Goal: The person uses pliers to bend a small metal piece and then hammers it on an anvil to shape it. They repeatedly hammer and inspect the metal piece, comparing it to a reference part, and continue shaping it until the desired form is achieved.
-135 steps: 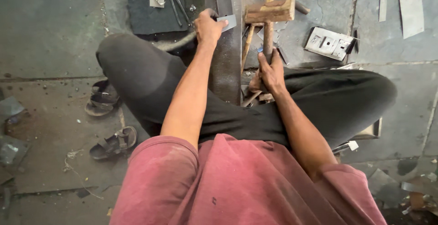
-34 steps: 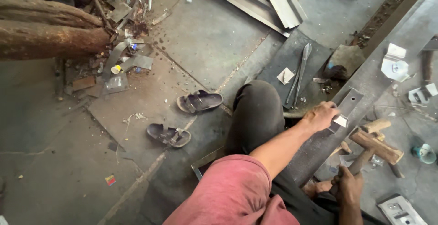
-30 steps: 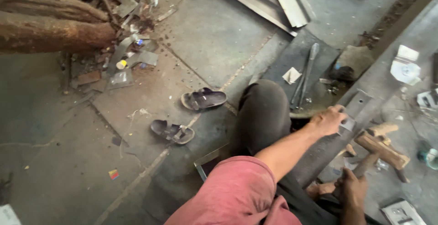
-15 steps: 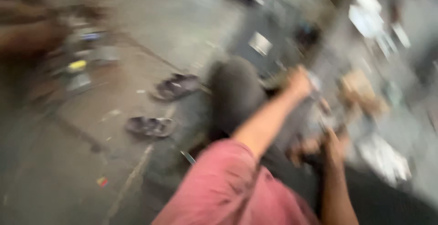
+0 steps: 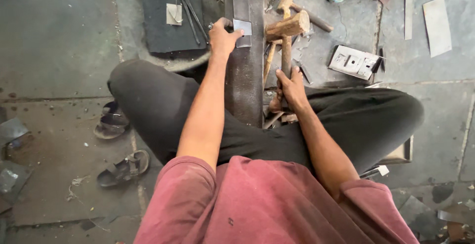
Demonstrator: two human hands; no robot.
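Wooden mallet (image 5: 288,26) lies with its handle running away from the person, head at the far end, while the right hand (image 5: 291,88) wraps closed fingers around the handle's near part and the left hand (image 5: 222,37) pinches a small metal plate (image 5: 242,26) on the long steel bar (image 5: 244,71).

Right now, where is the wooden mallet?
The wooden mallet lies right of the long steel bar, its handle gripped by the right hand.
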